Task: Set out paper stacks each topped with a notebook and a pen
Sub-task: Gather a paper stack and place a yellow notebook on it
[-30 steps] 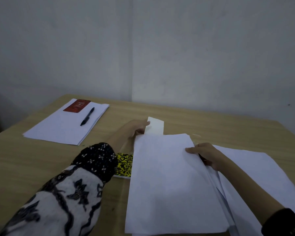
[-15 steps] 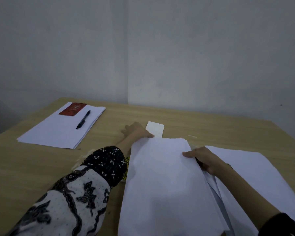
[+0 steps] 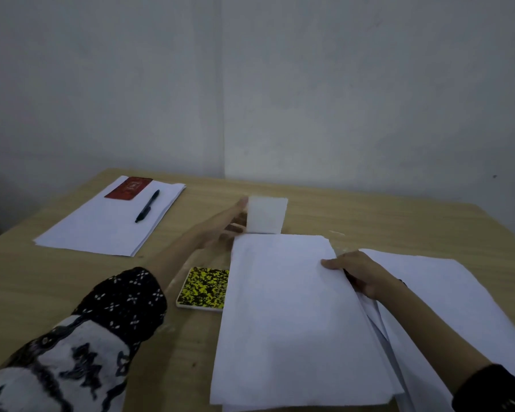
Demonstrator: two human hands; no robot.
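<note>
Since half a second ago the left hand [image 3: 229, 226] has tipped the small white notebook [image 3: 266, 215] up off the bench [image 3: 27, 281]; it was lying flat before, now it stands nearly upright, and the yellow-and-black notebook [image 3: 203, 288] that the sleeve covered is back in view.

Going left to right: at about 10 o'clock sits a finished paper stack [image 3: 101, 224] with a red notebook [image 3: 128, 188] on its far corner and a black pen [image 3: 147, 206] lying just beside it, tip pointing toward the near edge. Next comes the patterned sleeve [image 3: 81, 346] at 7 o'clock, with the forearm reaching out toward 12. The yellow-and-black notebook lies flat on the bench just right of that forearm, its right edge tucked under the middle paper stack [image 3: 295, 322]. The left hand pinches the white notebook by its left edge, thumb on the near face, fingers behind it, right at the far end of the middle stack. The right hand [image 3: 360, 273] at roughly 3 o'clock grips the right edge of those sheets, thumb flat on top and fingers curled under. Past it, more loose paper [image 3: 446, 292] is spread toward the right edge of the bench, partly under the middle stack.
</note>
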